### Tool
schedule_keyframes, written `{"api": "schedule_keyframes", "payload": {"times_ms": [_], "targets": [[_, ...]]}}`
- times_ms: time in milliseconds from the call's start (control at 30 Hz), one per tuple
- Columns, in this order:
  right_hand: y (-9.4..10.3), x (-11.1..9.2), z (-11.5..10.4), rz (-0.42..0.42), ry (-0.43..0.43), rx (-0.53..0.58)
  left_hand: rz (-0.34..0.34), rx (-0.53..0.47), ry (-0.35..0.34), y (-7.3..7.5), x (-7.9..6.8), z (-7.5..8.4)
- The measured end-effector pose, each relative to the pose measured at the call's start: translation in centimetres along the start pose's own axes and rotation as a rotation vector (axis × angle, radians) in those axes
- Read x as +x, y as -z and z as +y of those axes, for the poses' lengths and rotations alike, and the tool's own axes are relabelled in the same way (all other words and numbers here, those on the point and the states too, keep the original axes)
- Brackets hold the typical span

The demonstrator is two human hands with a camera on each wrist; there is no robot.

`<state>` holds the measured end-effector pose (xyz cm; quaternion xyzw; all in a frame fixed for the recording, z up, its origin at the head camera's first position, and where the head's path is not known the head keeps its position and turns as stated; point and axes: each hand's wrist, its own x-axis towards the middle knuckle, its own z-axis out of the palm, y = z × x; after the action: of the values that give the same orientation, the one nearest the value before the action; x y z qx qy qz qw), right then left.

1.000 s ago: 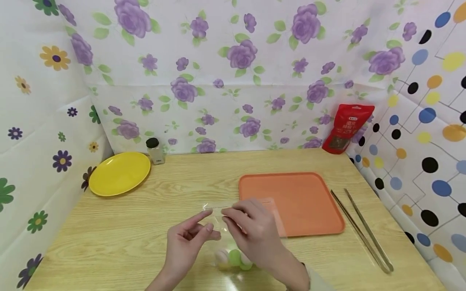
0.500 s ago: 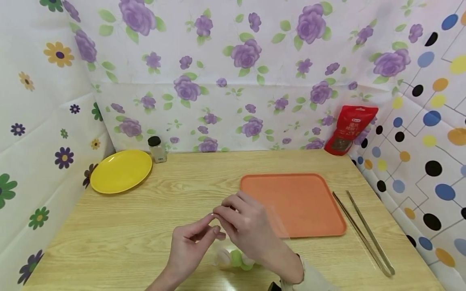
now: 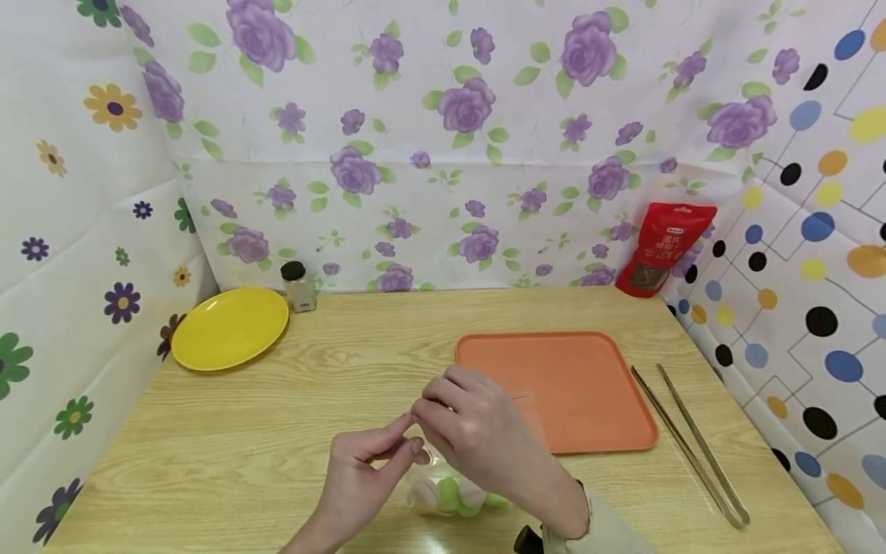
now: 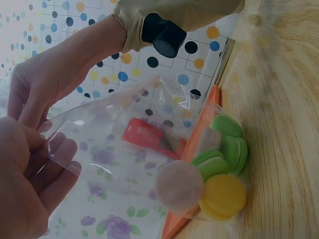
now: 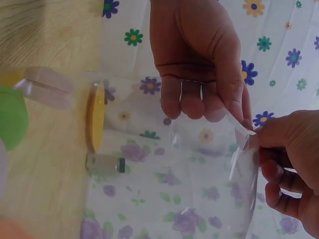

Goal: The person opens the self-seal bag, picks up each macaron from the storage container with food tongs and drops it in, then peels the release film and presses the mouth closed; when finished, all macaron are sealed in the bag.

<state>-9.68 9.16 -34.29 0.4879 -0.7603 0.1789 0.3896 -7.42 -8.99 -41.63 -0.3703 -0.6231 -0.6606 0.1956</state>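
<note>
Both hands are at the top edge of a clear plastic bag (image 4: 107,154). My left hand (image 3: 363,473) pinches that edge between thumb and index finger, its other fingers loosely bent. Right beside it, my right hand (image 3: 477,438) pinches the same edge, and the fingertips of the two hands meet in the head view. Macarons lie at the bottom of the bag: green ones (image 4: 234,152), a yellow one (image 4: 223,195) and a pale pinkish one (image 4: 179,185). In the head view the right hand covers part of the bag.
An orange tray (image 3: 574,385) lies behind the right hand, with metal tongs (image 3: 692,446) to its right. A yellow plate (image 3: 231,329) and a black-capped jar (image 3: 299,288) stand at the back left. A red pouch (image 3: 664,250) leans at the back right.
My right hand has moved left along the bag's edge, closing the gap to the left fingertips. The left hand has shifted slightly right. The macarons stay low in the bag.
</note>
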Motion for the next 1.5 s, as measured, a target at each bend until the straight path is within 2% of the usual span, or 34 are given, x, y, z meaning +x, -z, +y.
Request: {"api": "schedule_keyframes", "payload": {"times_ms": [100,200,333,500,567,633,700,767,800,900,967,1000,1033,1100,1167,1267,1367,1433,1500], "targets": [[-0.2,-0.3,0.2,0.012,-0.036,0.049,-0.009,0.005,-0.010,-0.2,-0.1,-0.2],[-0.5,-0.7,0.5,0.045,-0.113,0.145,-0.017,-0.001,-0.004,-0.3,-0.2,-0.4],[-0.9,-1.5,0.7,0.114,-0.232,0.299,-0.011,-0.004,0.006,-0.6,-0.4,-0.6],[-0.5,-2.0,1.8,0.239,-0.388,0.405,0.031,-0.005,0.041,-0.9,-0.8,-0.5],[0.1,-2.5,2.7,0.296,-0.521,0.428,0.067,-0.013,0.054,-0.9,-1.1,-0.5],[1.0,-3.3,3.9,0.360,-0.722,0.449,0.106,-0.025,0.044,-0.7,-1.2,-0.7],[2.4,-4.8,5.5,0.433,-0.961,0.478,0.129,-0.039,0.044,-0.4,-1.4,-0.9],[4.3,-6.8,7.7,0.543,-1.186,0.529,0.130,-0.054,0.045,-0.2,-1.4,-1.1],[5.5,-8.0,8.9,0.628,-1.273,0.555,0.127,-0.061,0.045,-0.1,-1.4,-1.2],[9.1,-11.9,12.2,0.910,-1.431,0.643,0.115,-0.075,0.049,0.3,-1.3,-1.4],[11.1,-14.4,13.6,1.049,-1.468,0.673,0.115,-0.074,0.049,0.5,-1.3,-1.4],[11.9,-15.3,14.0,1.081,-1.478,0.668,0.119,-0.073,0.048,0.6,-1.3,-1.4],[12.5,-16.2,14.2,1.078,-1.492,0.670,0.124,-0.068,0.048,0.7,-1.3,-1.4],[13.1,-17.6,14.2,0.979,-1.522,0.666,0.136,-0.066,0.039,0.9,-1.3,-1.3],[13.2,-18.8,14.0,0.782,-1.549,0.611,0.145,-0.062,0.031,1.1,-1.2,-1.2],[12.9,-20.6,13.7,0.410,-1.561,0.476,0.149,-0.055,0.027,1.2,-1.1,-1.1],[12.4,-22.4,13.3,0.136,-1.543,0.304,0.150,-0.044,0.030,1.2,-1.0,-1.0],[12.2,-23.5,13.0,0.047,-1.535,0.213,0.150,-0.040,0.034,1.1,-1.0,-0.9],[11.9,-24.5,12.9,0.020,-1.532,0.133,0.150,-0.036,0.038,1.1,-0.9,-0.9]]}}
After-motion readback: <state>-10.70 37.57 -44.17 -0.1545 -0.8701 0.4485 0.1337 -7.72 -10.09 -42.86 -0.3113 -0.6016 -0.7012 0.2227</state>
